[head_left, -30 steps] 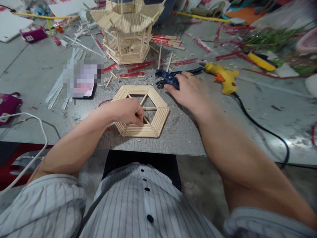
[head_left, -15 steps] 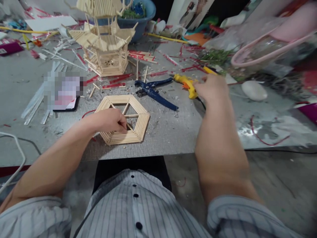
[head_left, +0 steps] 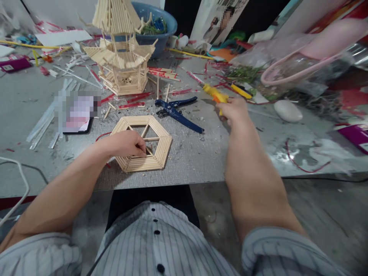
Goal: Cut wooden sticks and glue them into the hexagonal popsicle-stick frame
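Observation:
A flat hexagonal frame (head_left: 165, 147) of pale wooden sticks, with spokes across its opening, lies near the table's front edge. My left hand (head_left: 129, 143) rests over its left side, fingers pinched together at the lower inner edge. Whether a separate small stick is between the fingertips is hidden. To the right, my right hand (head_left: 235, 109) is wrapped around a yellow hot glue gun (head_left: 214, 92), its nozzle pointing to the upper left. Dark blue pliers (head_left: 179, 115) lie on the table between the frame and the glue gun.
A wooden-stick pagoda model (head_left: 122, 67) stands behind the frame, before a blue basin (head_left: 165, 36). Clear glue sticks (head_left: 43, 111) and a phone (head_left: 77, 115) lie left. A white egg-shaped object (head_left: 288, 111), pink-rimmed container (head_left: 267, 78) and scraps lie right.
My right hand has closed around the glue gun and drawn slightly left and down, and the gun is turned a little. My left hand stays at the frame. The view has shifted slightly.

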`<action>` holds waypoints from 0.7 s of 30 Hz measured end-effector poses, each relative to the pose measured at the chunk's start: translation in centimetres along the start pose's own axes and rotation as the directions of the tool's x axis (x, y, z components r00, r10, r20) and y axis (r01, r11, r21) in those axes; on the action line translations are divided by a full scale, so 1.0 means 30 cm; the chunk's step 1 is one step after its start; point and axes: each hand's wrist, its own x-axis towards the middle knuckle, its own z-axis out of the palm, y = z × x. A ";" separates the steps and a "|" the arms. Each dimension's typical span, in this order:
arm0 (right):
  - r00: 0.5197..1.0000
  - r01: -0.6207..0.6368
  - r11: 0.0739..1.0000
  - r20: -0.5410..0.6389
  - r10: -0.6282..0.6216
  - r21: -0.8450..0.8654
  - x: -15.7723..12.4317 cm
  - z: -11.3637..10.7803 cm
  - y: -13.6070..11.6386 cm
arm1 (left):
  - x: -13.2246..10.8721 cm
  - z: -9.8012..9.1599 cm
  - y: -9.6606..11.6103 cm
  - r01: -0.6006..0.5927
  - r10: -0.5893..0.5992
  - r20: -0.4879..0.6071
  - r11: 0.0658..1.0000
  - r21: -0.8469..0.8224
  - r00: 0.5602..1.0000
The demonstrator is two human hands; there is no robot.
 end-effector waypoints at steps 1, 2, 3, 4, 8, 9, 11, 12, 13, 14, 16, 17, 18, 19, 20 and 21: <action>1.000 -0.005 1.000 -0.030 0.006 0.027 -0.010 -0.002 -0.010 | -0.001 0.000 0.002 -0.003 0.003 0.003 1.000 0.013 1.000; 0.998 -0.003 0.998 -0.059 0.007 0.065 -0.019 -0.004 -0.022 | -0.002 -0.001 0.006 -0.006 0.006 0.008 0.999 0.031 1.000; 0.997 0.007 0.994 -0.083 0.002 0.112 -0.028 -0.005 -0.037 | -0.004 -0.003 0.010 -0.013 0.012 0.015 0.999 0.052 1.000; 0.995 0.027 0.986 -0.097 -0.010 0.166 -0.037 -0.005 -0.053 | -0.007 -0.005 0.015 -0.024 0.023 0.024 0.997 0.070 0.999; 0.991 0.083 0.926 -0.126 -0.038 0.367 -0.070 0.004 -0.105 | -0.024 -0.016 0.029 -0.070 0.064 0.078 0.995 0.073 0.995; 0.993 0.087 0.910 -0.111 -0.045 0.405 -0.079 0.008 -0.114 | -0.027 -0.018 0.030 -0.076 0.069 0.097 0.995 0.062 0.993; 0.996 0.088 0.880 -0.063 -0.066 0.467 -0.102 0.018 -0.128 | -0.033 -0.021 0.032 -0.083 0.078 0.122 0.996 0.043 0.989; 0.997 0.081 0.865 -0.029 -0.076 0.496 -0.115 0.022 -0.134 | -0.035 -0.021 0.032 -0.081 0.075 0.122 0.996 0.042 0.990; 0.996 0.072 0.850 0.004 -0.087 0.522 -0.128 0.026 -0.138 | -0.035 -0.020 0.033 -0.075 0.069 0.113 0.996 0.049 0.991; 0.993 0.064 0.837 0.047 -0.106 0.543 -0.142 0.030 -0.143 | -0.034 -0.018 0.035 -0.064 0.058 0.095 0.996 0.061 0.994; 0.974 0.058 0.814 0.147 -0.174 0.578 -0.170 0.036 -0.149 | -0.028 -0.012 0.040 -0.024 0.020 0.040 0.996 0.088 0.999; 0.958 0.064 0.808 0.192 -0.215 0.586 -0.185 0.039 -0.152 | -0.023 -0.008 0.042 0.005 -0.005 -0.001 0.995 0.101 1.000; 0.942 0.078 0.806 0.222 -0.253 0.587 -0.200 0.043 -0.155 | -0.017 -0.004 0.044 0.039 -0.033 -0.051 0.993 0.110 0.998; 0.926 0.096 0.806 0.244 -0.288 0.585 -0.215 0.047 -0.158 | -0.010 -0.001 0.045 0.080 -0.068 -0.107 0.990 0.113 0.992; 0.912 0.116 0.807 0.259 -0.317 0.579 -0.230 0.051 -0.161 | -0.004 0.003 0.044 0.122 -0.103 -0.166 0.987 0.109 0.981; 0.901 0.136 0.809 0.269 -0.341 0.571 -0.244 0.056 -0.166 | 0.003 0.005 0.041 0.159 -0.136 -0.218 0.983 0.091 0.966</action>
